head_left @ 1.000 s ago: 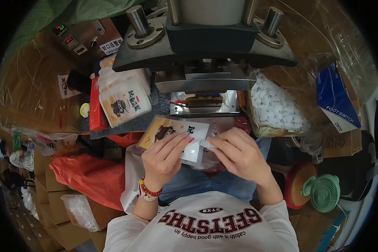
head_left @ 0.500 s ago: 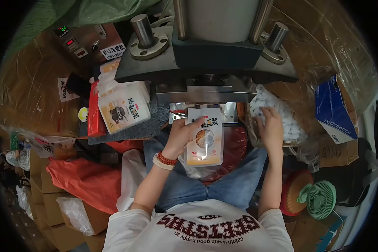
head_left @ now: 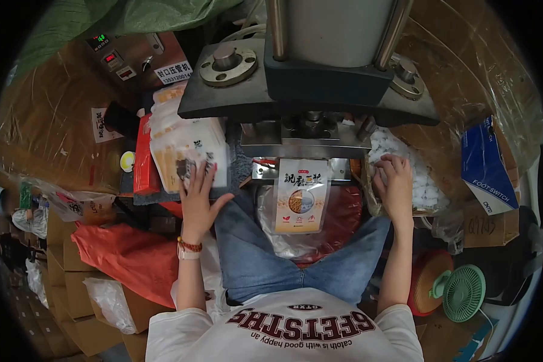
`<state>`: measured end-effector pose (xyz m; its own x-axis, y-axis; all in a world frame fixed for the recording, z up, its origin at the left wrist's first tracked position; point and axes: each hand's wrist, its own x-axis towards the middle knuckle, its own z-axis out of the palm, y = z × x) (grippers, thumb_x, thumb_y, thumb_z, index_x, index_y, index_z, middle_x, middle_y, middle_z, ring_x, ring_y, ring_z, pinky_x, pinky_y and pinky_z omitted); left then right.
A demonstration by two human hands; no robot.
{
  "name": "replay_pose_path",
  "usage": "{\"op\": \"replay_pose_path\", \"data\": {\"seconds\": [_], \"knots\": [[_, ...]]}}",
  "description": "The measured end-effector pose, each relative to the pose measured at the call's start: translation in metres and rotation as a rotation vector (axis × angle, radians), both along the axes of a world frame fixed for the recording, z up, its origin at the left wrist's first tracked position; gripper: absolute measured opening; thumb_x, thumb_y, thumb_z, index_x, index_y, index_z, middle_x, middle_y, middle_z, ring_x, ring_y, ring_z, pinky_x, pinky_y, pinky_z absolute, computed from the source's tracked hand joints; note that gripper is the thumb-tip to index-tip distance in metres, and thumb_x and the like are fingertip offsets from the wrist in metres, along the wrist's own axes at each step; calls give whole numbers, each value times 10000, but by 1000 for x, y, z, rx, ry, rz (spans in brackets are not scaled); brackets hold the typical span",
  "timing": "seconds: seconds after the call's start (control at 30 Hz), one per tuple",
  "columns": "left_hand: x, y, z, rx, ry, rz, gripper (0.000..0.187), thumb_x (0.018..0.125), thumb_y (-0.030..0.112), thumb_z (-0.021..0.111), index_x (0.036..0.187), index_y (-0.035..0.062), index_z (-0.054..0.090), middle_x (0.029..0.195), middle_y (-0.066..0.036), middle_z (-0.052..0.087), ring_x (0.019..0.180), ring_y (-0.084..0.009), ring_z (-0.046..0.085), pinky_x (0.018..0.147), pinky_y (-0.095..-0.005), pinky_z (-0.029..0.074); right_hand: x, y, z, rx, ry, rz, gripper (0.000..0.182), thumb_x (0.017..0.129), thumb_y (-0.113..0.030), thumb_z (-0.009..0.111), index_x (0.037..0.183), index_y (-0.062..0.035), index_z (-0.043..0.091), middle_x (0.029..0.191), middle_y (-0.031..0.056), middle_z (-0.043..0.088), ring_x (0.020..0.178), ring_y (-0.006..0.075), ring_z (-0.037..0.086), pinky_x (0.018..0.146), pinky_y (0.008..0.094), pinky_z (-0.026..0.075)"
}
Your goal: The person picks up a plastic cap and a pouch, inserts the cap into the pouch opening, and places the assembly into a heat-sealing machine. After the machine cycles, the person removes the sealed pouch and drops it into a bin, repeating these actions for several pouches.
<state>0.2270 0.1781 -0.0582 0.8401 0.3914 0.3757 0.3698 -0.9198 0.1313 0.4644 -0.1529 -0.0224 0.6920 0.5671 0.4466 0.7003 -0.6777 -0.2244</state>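
Observation:
A printed pouch [head_left: 301, 196] hangs from the jaws of the press machine [head_left: 311, 90] with its top edge clamped and no hand on it. My left hand [head_left: 196, 193] lies flat with spread fingers on a stack of the same pouches [head_left: 184, 145] at the left of the machine. My right hand [head_left: 396, 184] rests in a clear bag of small white packets [head_left: 419, 175] at the right, fingers curled among them; whether it grips one cannot be told.
A control box [head_left: 130, 57] with red digits sits at the upper left. A blue "FOOT SWITCH" box [head_left: 485, 166], a green fan [head_left: 464, 292] and cardboard boxes [head_left: 72, 301] surround my seat. A red bag [head_left: 130, 253] lies by my left knee.
My left hand let go of the pouch, now held by the machine's jaws, and moved left onto the pouch stack. My right hand stayed in the bag of white packets.

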Motion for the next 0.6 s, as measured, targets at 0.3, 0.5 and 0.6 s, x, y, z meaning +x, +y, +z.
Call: {"op": "replay_pose_path", "data": {"seconds": [0.3, 0.5, 0.6], "knots": [[-18, -20, -2, -261, -288, -79, 465, 654, -72, 543, 1060, 104, 687, 1033, -63, 696, 1001, -263, 651, 865, -335, 511, -4, -10, 10, -80, 97, 155, 237, 751, -24, 666, 986, -21, 633, 1182, 136, 509, 1095, 346, 439, 935, 433, 391], [-14, -65, 26, -479, -523, -77, 425, 640, -83, 505, 976, 72, 713, 974, -105, 703, 964, -259, 666, 849, -336, 515, -7, -7, 16, -200, 107, -4, 268, 726, -29, 693, 982, -21, 613, 1090, 139, 515, 1043, 349, 459, 867, 414, 427], [-14, -87, 39, -489, -511, -112, 385, 656, -59, 525, 970, 66, 710, 971, -93, 704, 956, -262, 666, 840, -338, 520, -13, -12, 16, -141, 57, 79, 241, 733, -26, 687, 961, -18, 609, 1027, 150, 560, 998, 355, 488, 842, 432, 436]]}}
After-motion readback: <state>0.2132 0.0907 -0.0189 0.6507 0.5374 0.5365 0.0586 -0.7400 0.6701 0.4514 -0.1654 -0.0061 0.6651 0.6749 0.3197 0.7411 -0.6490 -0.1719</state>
